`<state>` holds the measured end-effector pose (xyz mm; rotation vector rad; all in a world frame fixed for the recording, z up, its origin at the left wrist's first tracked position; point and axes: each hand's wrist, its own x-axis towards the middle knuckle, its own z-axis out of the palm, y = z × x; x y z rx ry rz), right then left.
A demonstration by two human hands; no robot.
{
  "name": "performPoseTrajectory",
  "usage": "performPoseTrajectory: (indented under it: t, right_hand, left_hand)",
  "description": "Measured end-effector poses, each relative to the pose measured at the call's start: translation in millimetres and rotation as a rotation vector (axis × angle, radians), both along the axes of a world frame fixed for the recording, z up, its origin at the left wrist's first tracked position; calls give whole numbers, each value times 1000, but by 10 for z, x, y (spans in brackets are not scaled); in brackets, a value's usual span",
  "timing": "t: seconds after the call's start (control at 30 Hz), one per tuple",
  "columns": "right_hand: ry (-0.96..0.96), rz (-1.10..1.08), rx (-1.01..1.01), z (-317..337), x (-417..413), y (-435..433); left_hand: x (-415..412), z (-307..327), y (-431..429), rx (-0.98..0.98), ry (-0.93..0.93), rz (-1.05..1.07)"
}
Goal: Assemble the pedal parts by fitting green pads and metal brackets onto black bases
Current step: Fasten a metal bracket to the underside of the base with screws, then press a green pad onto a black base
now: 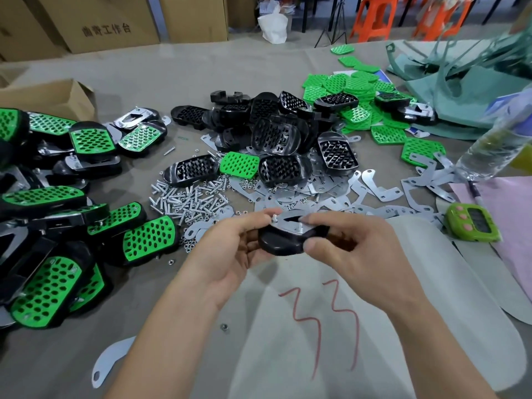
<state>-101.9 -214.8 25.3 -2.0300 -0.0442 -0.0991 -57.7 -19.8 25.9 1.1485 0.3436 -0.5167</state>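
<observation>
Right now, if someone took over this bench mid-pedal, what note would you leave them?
Left hand: holds the base, fingertips at a screw end.
Right hand: grips the same base from the other side.
Bracket lies on the base, with two screw ends poking up through it. The pad side faces down, unseen.
Done: finished pedals piled at left.
Left: probably nuts on this one, then the loose bases, pads, brackets and screws ahead.
</observation>
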Motion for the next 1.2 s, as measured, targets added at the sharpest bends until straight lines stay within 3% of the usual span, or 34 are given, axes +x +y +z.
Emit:
performPoseTrajectory:
  t: [0.07,0.17,0.3,0.37,0.5,0.8,1.0,1.2]
  right_hand:
    - [-73,-10,-114,55,-22,7]
    - [-90,-70,-49,48,17,56]
    - [15,-98,449,56,51,207]
    - [102,-91,654,36,20,260]
    - [182,-93,750,-89,11,313]
    - [269,80,559,-106,26,231]
    - [269,39,536,-75,171,447]
    - [337,252,495,48,452,1184]
  left_hand:
    - [7,47,1,-56,26,21]
    - [11,47,2,-34,-38,32]
    - [-18,-48,43,337,-332,-20]
    - [-64,-55,57,291,-408,-113]
    - [-115,-71,30,175,-364,-129]
    - [-130,-66,54,155,-278,-1]
    - [-156,21,370,259,-382,-106]
    - [-112,136,916,343,-375,180]
